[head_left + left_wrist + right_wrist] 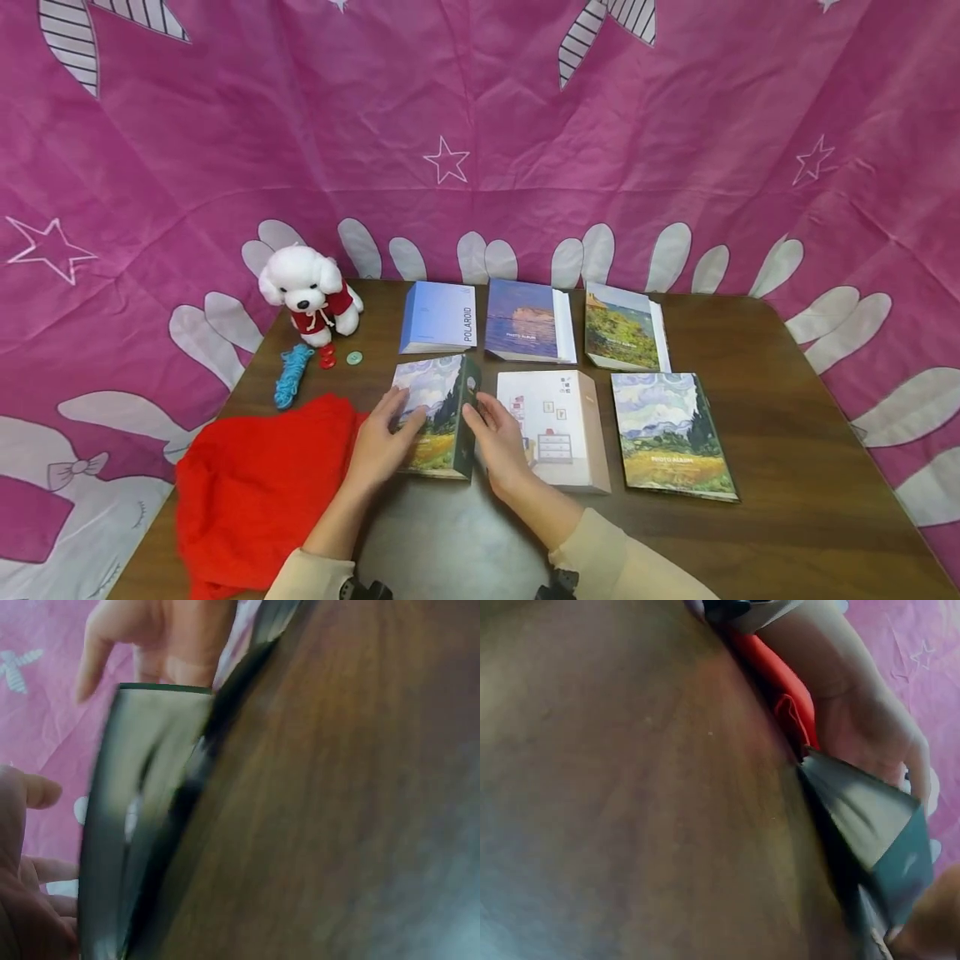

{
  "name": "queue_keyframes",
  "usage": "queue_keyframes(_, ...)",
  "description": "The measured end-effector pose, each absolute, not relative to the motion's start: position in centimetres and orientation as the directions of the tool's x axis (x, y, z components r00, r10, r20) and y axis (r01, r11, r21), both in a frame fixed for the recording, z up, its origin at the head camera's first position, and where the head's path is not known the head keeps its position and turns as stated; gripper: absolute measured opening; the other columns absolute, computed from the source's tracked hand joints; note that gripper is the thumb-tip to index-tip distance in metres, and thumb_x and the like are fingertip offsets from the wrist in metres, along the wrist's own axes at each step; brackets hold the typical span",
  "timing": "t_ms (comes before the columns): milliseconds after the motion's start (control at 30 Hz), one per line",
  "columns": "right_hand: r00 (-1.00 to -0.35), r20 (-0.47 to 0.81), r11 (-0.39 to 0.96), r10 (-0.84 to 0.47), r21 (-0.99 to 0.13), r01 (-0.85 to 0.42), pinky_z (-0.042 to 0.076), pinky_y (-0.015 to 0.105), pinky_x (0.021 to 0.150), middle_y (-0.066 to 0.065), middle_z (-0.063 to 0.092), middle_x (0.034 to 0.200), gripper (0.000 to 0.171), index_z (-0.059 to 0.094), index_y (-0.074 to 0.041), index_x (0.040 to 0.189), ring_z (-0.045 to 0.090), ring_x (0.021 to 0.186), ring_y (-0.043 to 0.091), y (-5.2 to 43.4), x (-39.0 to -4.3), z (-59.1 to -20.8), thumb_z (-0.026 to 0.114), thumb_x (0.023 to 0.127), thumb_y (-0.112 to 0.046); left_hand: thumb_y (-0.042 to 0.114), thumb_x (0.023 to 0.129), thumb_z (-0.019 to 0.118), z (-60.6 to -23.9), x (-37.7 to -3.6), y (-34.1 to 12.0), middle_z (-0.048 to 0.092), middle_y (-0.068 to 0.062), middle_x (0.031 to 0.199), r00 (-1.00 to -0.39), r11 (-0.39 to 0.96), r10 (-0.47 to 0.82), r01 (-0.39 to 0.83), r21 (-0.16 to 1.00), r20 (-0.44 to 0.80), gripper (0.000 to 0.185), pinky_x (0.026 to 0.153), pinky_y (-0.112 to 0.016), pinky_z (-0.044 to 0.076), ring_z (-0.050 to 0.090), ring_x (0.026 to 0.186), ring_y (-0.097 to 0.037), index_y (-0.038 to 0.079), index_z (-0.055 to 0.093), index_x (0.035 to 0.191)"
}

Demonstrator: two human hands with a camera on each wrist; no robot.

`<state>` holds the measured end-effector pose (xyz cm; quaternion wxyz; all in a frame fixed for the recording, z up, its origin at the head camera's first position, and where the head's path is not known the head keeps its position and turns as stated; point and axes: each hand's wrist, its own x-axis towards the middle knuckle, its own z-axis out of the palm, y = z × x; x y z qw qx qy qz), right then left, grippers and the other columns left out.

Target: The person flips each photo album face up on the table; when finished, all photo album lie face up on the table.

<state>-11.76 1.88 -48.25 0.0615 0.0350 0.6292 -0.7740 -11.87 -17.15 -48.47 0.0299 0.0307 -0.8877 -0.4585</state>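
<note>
Both hands (442, 437) flank photo album (435, 408): painted landscape cover, dark green spine.

A dark green album (885, 832) is seen on the brown table (630, 787), with the left hand (870, 735) on its far side beside red cloth (787, 697).

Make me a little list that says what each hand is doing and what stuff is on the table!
left hand: rests on the cover of the album with the painted field
right hand: touches that album's dark green spine side
album: tilted, one edge lifted
other albums: five, lying flat in two rows
red cloth: left of the hands
toy dog: white, back left corner
blue cord: beside the dog
table: brown wood
</note>
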Motion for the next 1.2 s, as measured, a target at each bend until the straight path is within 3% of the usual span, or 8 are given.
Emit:
queue_keyframes(167,-0.995,-0.097,-0.145,0.027,-0.985,0.092,0.048,0.036,0.106,0.029,0.054,0.139,0.044,0.051,0.010,0.141,0.052,0.132,0.038,2.7,-12.6,-47.9,0.059,0.100,0.000,0.039,0.100,0.061,-48.6,-11.5,-16.0,0.036,-0.019,0.159,-0.999,0.500,-0.023,-0.048,0.865,-0.042,0.065,0.120,-0.057,0.023,0.032,0.147,-0.039,0.005,0.045,0.153)
queue_keyframes(333,-0.993,-0.109,-0.232,0.036,-0.968,0.098,0.054,0.024,0.092,0.027,0.057,0.133,0.045,0.051,0.010,0.141,0.061,0.115,0.024,3.7,-13.6,-46.8,0.060,0.098,0.002,0.038,0.103,0.055,-48.7,-11.6,-14.4,0.028,-0.018,0.163,-0.997,0.358,0.067,-0.001,0.934,-0.027,0.063,0.121,-0.057,0.018,0.026,0.150,-0.037,0.005,0.041,0.155)
queue_keyframes(500,-0.995,-0.094,-0.220,0.041,-0.972,0.083,0.056,0.024,0.084,0.018,0.060,0.127,0.039,0.057,0.000,0.140,0.061,0.103,0.014,4.1,-13.8,-45.8,0.058,0.102,-0.004,0.026,0.106,0.050,-48.1,-11.9,-13.2,0.031,-0.022,0.161,-0.987,0.126,0.157,0.051,0.991,0.031,0.060,0.120,-0.055,0.022,0.030,0.148,-0.038,0.003,0.030,0.159)
queue_keyframes(600,-0.998,-0.057,-0.175,0.029,-0.983,0.051,0.057,0.028,0.087,0.016,0.061,0.130,0.036,0.059,-0.004,0.140,0.062,0.110,0.019,4.1,-13.8,-45.6,0.054,0.104,-0.005,0.025,0.107,0.047,-47.5,-11.9,-12.5,0.031,-0.022,0.161,-0.979,0.012,0.203,0.033,0.999,0.030,0.062,0.116,-0.048,0.032,0.036,0.143,-0.036,0.005,0.024,0.161)
queue_keyframes(800,-0.993,-0.075,-0.135,-0.093,-0.987,0.087,0.048,0.040,0.106,0.022,0.050,0.145,0.047,0.048,0.000,0.147,0.053,0.133,0.035,3.6,-14.0,-46.5,0.059,0.102,-0.011,0.015,0.105,0.044,-46.3,-12.1,-12.9,0.032,-0.020,0.160,-0.982,-0.142,0.179,0.033,0.989,0.059,0.058,0.097,-0.026,0.049,0.047,0.129,-0.029,0.004,0.026,0.160)
queue_keyframes(1000,-0.965,-0.172,-0.057,-0.196,-0.981,0.186,0.040,0.052,0.112,0.029,0.041,0.151,0.069,0.034,0.004,0.153,0.042,0.139,0.041,2.9,-14.5,-47.4,0.065,0.099,-0.025,0.010,0.103,0.039,-45.3,-12.2,-15.4,0.028,-0.015,0.163,-0.990,-0.099,0.138,0.030,0.995,0.044,0.059,0.087,-0.025,0.054,0.044,0.130,-0.035,0.018,0.030,0.161)
queue_keyframes(1200,-0.954,-0.204,-0.022,-0.220,-0.977,0.214,0.036,0.051,0.115,0.027,0.036,0.156,0.069,0.033,0.004,0.154,0.036,0.144,0.043,2.5,-14.0,-47.5,0.066,0.099,-0.020,0.002,0.101,0.034,-45.2,-12.4,-17.3,0.033,-0.011,0.163,-0.998,-0.031,0.058,0.029,0.999,0.031,0.056,0.092,-0.019,0.048,0.041,0.137,-0.028,0.010,0.038,0.157)
